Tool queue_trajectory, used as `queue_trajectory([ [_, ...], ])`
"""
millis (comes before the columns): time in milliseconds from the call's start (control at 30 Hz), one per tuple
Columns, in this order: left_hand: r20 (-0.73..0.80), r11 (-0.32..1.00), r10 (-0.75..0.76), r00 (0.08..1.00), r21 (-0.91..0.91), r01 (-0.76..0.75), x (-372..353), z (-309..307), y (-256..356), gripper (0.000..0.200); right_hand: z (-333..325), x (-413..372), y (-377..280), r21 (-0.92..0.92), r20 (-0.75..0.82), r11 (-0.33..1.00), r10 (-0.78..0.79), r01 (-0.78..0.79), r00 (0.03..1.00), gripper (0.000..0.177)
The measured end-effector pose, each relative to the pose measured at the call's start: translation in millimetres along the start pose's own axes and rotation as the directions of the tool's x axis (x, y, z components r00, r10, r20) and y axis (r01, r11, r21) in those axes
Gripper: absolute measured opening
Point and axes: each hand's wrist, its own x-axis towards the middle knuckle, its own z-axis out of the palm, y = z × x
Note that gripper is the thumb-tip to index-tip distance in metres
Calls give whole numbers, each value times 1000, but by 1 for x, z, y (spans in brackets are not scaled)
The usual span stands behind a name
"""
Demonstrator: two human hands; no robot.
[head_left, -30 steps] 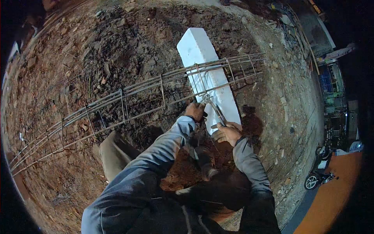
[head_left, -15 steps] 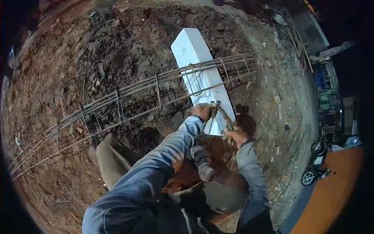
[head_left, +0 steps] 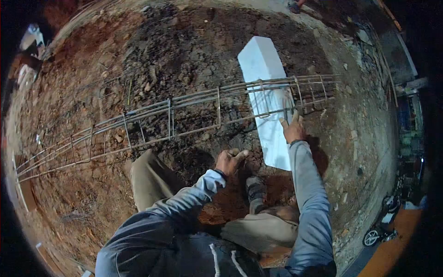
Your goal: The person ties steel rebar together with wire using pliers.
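My right hand is at the near bar of the long rebar cage, over the right edge of the white block. Its fingers are closed around a slim metal tool that looks like pincers, which points away from me into the cage; much of it is hidden by the hand and bars. The cage lies across the white block. My left hand hovers over the soil left of the block's near end, apart from the cage. Its fingers are curled and the thumb points right; whatever they may hold is too small to make out.
Rough soil and stones surround the cage. My knees and a shoe are close to the block's near end. A motorbike stands at the lower right beside an orange surface. Part of a person shows at the top.
My hands have moved apart: the left has drawn back from the block to the soil, and the right has reached forward with the tool to the cage. The view has shifted left.
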Motion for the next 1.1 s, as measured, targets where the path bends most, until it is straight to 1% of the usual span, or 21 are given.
queue_trajectory([
  [33,-14,1000,-5,1000,0,5,-1,-4,0,32,13,3,-3,-32,-69,999,-12,10,998,74],
  [100,-180,934,58,982,-336,-117,3,-10,5,30,19,1,-2,17,-59,999,-36,37,998,75],
  [167,-112,928,24,993,-368,-64,-12,-25,40,26,8,-12,-10,-26,-286,972,-232,234,930,70],
  [267,-21,772,-8,1000,-635,-7,-17,-23,62,24,-12,-60,-52,435,88,779,-535,451,840,52],
  [300,-11,772,-6,1000,-636,-2,-19,-26,66,24,-33,-82,-79,548,365,802,-486,239,794,41],
  [367,57,812,101,993,-582,-50,-21,-35,73,26,-31,-99,-80,516,217,749,-584,416,782,35],
  [467,24,937,146,989,-326,-130,6,-45,32,26,-55,-108,-81,643,386,760,-427,93,818,29],
  [500,11,955,291,957,-65,-290,-6,-58,45,27,-36,-96,-55,844,335,535,-459,-46,823,30],
  [533,-3,875,433,902,241,-419,-18,-71,58,30,-53,-97,-48,733,277,668,-463,127,842,34],
  [567,-16,721,561,827,499,-480,-30,-85,71,34,-88,-107,-61,472,402,879,-288,73,869,36],
  [633,-133,345,831,540,885,-314,-10,-97,58,32,-63,-108,-10,727,353,684,-445,59,823,36],
  [667,-123,340,828,547,886,-316,-6,-102,60,32,-44,-107,6,842,425,531,-535,-100,730,36],
  [733,-82,608,563,822,715,-345,4,-107,68,17,-5,-106,37,808,541,256,-679,-531,496,37],
  [800,-55,568,620,783,719,-400,20,-102,61,15,19,-128,15,822,558,484,-583,-299,591,42],
  [833,-15,530,657,754,719,-448,30,-98,54,13,60,-120,28,775,631,446,-585,-448,509,45],
  [867,-42,501,700,713,740,-448,37,-93,49,17,90,-125,27,744,586,151,-616,-651,526,45],
  [900,-45,503,688,724,749,-432,38,-89,43,17,118,-125,25,733,590,147,-624,-664,513,45],
  [933,-72,496,677,732,779,-383,40,-86,39,19,137,-122,19,834,411,48,-720,-550,559,45],
  [1033,-78,453,713,697,810,-372,40,-81,50,22,179,-96,3,916,356,133,-705,-380,614,48],
  [1067,-46,432,746,665,794,-429,37,-78,52,22,199,-73,-3,529,382,25,-900,-848,211,45],
  [1100,-56,430,744,666,802,-413,37,-78,52,22,204,-64,-7,237,252,30,-967,-971,32,44],
])
